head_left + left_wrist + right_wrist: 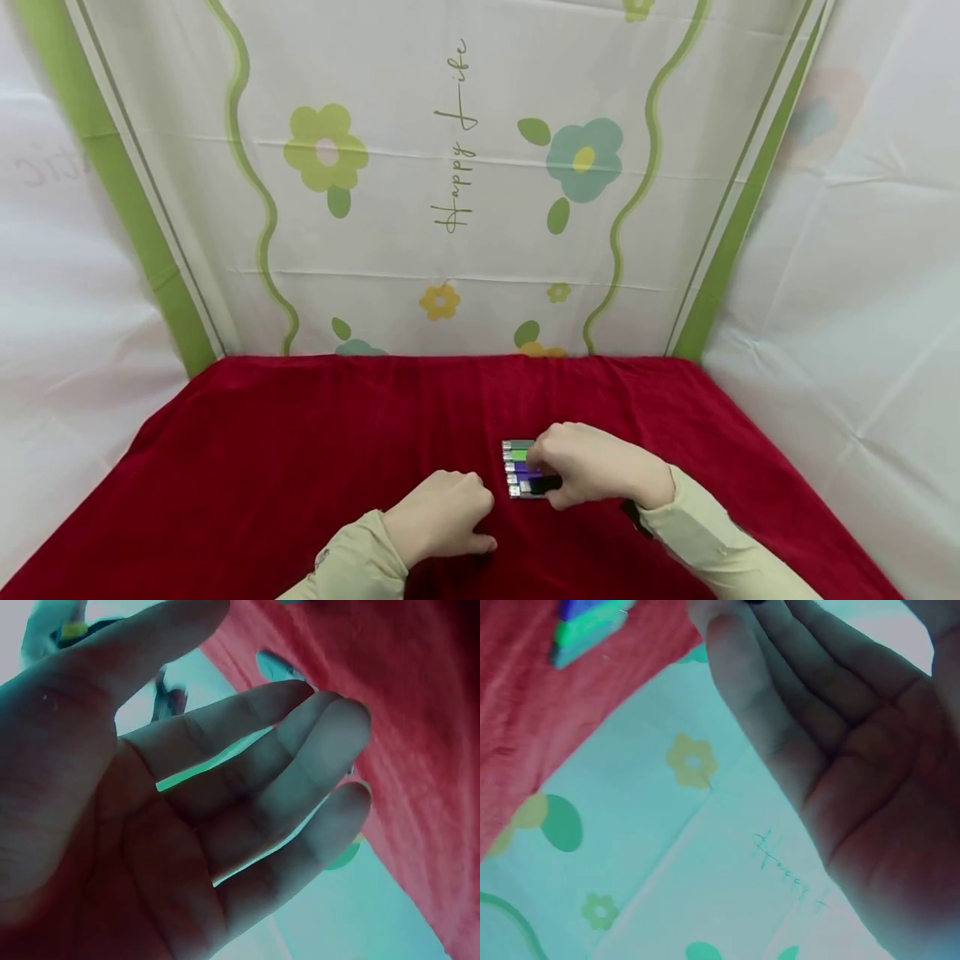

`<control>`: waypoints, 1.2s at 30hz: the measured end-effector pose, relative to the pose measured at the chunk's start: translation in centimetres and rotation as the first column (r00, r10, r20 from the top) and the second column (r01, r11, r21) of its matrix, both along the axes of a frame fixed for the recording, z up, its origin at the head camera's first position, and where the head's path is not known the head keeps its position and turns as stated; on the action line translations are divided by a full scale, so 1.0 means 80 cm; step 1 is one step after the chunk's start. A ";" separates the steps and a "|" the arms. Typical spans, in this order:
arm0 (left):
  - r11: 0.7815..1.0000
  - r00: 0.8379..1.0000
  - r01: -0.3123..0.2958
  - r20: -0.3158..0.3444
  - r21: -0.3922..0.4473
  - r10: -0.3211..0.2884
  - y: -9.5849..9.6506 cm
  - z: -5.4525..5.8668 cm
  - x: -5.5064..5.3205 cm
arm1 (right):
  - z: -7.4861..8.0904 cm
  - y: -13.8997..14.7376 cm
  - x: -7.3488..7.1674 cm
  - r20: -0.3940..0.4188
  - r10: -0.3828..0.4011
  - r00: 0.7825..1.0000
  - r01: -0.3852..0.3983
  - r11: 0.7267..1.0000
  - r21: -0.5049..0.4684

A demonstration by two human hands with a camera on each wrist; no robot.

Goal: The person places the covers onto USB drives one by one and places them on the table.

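Several USB flash drives lie side by side on the red cloth in the head view, their silver plugs towards the left. Among them are a grey drive (516, 445), a green drive (519, 456) and a purple drive (523, 468). My right hand (596, 467) pinches a black USB flash drive (545, 484) between thumb and fingers, over the near end of the row. Left of the row, my left hand (442, 515) hangs low above the cloth; the left wrist view shows its fingers (322, 746) loosely bent, with nothing held.
Red velvet cloth (337, 433) covers the table. A white curtain (390, 208) printed with flowers and "Happy Life" rises behind its far edge. White fabric walls (847, 333) stand on both sides.
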State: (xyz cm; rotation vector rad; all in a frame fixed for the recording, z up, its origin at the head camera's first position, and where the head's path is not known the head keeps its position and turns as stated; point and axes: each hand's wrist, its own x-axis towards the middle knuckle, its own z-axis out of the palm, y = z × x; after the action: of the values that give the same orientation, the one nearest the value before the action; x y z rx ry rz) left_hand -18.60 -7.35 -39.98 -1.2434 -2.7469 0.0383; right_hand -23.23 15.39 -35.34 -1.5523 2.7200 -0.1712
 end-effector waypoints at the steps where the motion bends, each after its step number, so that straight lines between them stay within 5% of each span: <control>1: 1.000 1.000 0.001 -0.011 -0.007 -0.001 0.002 -0.002 0.001 | 0.004 -0.002 -0.001 -0.025 0.017 1.000 -0.017 1.000 -0.018; 10: 0.998 0.996 0.022 -0.085 -0.067 -0.027 0.012 -0.013 0.006 | 0.041 -0.012 0.000 -0.210 0.065 0.975 -0.108 0.974 -0.197; 25: 0.998 0.999 0.052 -0.002 -0.048 -0.052 0.013 -0.011 0.010 | 0.053 -0.003 0.007 -0.231 0.070 0.970 -0.145 0.934 -0.326; 36: 0.998 0.999 0.036 0.009 -0.050 -0.035 0.012 -0.014 0.005 | 0.052 -0.002 0.005 -0.245 0.070 0.967 -0.150 0.934 -0.325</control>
State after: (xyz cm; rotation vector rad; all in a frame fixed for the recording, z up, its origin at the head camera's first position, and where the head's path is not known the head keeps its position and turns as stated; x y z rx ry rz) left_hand -18.16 -6.38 -41.14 -1.3072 -2.7459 0.1002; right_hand -22.79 15.24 -31.21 -1.9201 2.8848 -0.5198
